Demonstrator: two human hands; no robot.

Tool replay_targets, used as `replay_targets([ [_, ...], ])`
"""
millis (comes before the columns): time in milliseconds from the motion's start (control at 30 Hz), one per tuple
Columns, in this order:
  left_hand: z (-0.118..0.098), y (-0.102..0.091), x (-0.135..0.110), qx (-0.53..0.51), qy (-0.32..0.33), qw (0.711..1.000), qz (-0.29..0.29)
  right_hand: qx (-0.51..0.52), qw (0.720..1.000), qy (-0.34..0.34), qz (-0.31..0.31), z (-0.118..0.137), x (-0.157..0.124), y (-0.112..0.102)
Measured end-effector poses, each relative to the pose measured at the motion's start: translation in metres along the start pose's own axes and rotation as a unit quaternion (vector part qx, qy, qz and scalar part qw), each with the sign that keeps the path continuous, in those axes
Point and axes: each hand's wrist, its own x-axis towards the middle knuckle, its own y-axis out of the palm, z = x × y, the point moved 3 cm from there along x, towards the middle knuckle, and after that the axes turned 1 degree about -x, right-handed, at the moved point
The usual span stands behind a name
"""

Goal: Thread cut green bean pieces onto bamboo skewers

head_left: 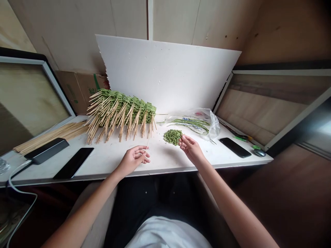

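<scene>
My left hand (134, 157) rests on the white table (108, 158) with its fingers pinched round a thin bamboo skewer (146, 148) that points up and away. My right hand (190, 146) reaches to the small heap of cut green stem pieces (172, 136), its fingertips touching the heap's right edge; whether it holds a piece is hidden. Behind the hands lies a large stack of skewers threaded with green pieces (121, 112), their bare ends fanning toward me.
A bundle of bare skewers (51, 134) lies at the left. A black power bank (46, 150) and a phone (73, 162) sit front left; another phone (235, 147) lies at the right. A plastic bag of long green stems (196, 124) is beside the heap. A white foam board (165, 75) stands behind.
</scene>
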Motion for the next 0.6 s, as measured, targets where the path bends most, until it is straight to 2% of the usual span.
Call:
replay_targets([
  [200,0.001,0.002,-0.005,0.120,0.074,0.990,-0.005,-0.007,1.000,-0.024,0.000,0.010,-0.001,-0.002],
  [367,-0.002,0.003,-0.008,0.157,0.126,0.979,-0.033,-0.011,0.999,-0.037,-0.004,0.016,-0.002,-0.001],
  [600,-0.004,0.005,-0.012,0.182,0.142,0.972,-0.043,0.011,0.999,-0.045,0.005,0.019,-0.011,0.011],
])
